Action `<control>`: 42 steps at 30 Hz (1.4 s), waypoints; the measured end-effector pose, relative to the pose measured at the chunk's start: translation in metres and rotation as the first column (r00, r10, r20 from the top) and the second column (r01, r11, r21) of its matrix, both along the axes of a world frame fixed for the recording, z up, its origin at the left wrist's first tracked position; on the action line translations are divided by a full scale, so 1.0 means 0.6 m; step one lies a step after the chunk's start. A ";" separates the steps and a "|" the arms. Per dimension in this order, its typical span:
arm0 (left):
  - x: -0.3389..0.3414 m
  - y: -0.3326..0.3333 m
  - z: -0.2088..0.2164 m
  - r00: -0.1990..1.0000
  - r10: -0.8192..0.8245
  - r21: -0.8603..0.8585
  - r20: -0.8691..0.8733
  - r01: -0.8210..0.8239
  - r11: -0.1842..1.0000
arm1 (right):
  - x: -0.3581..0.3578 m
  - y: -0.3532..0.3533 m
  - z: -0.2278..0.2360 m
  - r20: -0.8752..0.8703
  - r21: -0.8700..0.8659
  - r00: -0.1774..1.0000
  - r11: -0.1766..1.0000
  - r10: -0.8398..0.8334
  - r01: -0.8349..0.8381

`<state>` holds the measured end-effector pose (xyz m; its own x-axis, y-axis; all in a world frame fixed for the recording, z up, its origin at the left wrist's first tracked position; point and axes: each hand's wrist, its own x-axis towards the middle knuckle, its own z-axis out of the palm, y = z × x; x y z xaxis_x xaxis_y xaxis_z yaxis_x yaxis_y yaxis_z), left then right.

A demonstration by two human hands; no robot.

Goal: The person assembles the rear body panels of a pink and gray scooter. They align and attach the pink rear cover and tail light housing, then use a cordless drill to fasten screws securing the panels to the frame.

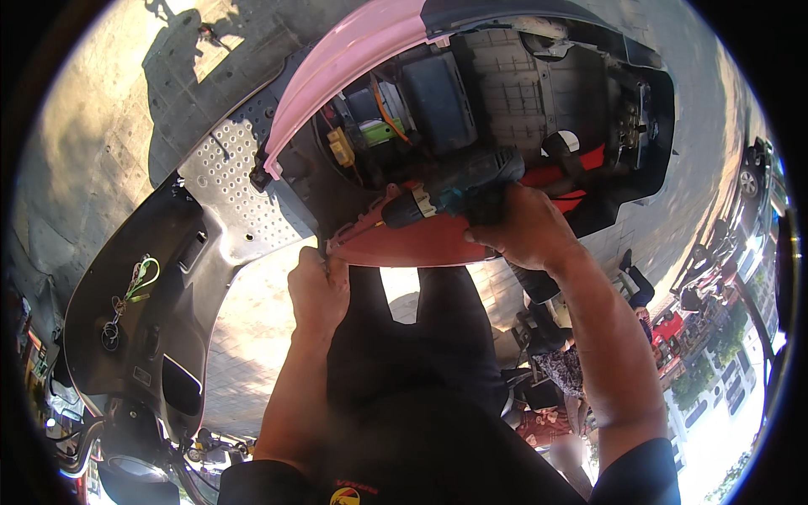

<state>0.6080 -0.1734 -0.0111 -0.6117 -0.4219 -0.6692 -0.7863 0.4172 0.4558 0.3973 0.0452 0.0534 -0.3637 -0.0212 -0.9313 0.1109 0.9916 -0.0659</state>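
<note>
The person's own dark-clothed torso and legs [421, 370] fill the lower middle of the view, closest to the camera, with both bare forearms rising from the lower edge. Beyond them lies the largest thing, an electric scooter [252, 194] with its seat area opened up, stretching from the lower left corner to the upper right across a paved floor [93, 160]. Its perforated grey footboard [227, 185] sits left of centre, and its dark front panel [143, 286] with a hanging bunch of keys on a green cord [135, 286] is toward the lower left. A pink body panel [345, 59] curves over the top of the open compartment, inside which a dark battery box [438, 101], a yellow connector [341, 147] and orange and green wiring show. Along the near edge of the compartment runs a red side panel [404, 244]. The right hand [522, 231] is clenched around the grip of a teal and black cordless drill [459, 189], which lies roughly level with its nose pointing left toward the near left end of the red panel. The left hand [318, 286] is closed, pinching the lower left corner of that red panel, just below the drill's tip. At the right edge, other people sit beside parked vehicles.
</note>
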 end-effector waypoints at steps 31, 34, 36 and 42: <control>-0.009 0.013 0.001 0.958 0.199 0.083 -0.205 -0.186 0.979 | -0.004 0.007 -0.059 0.159 -0.039 0.972 0.985 0.171 -0.167; -0.006 0.012 -0.001 0.958 0.183 0.067 -0.220 -0.172 0.983 | -0.010 -0.006 -0.050 0.198 0.007 0.964 0.984 0.175 -0.180; -0.003 0.012 -0.004 0.953 0.188 0.077 -0.238 -0.175 0.982 | -0.011 -0.011 -0.047 0.214 0.048 0.969 0.989 0.126 -0.140; 0.001 0.014 -0.009 0.960 0.136 0.015 -0.247 -0.136 0.991 | -0.007 -0.013 -0.048 0.206 -0.011 0.969 0.991 0.133 -0.134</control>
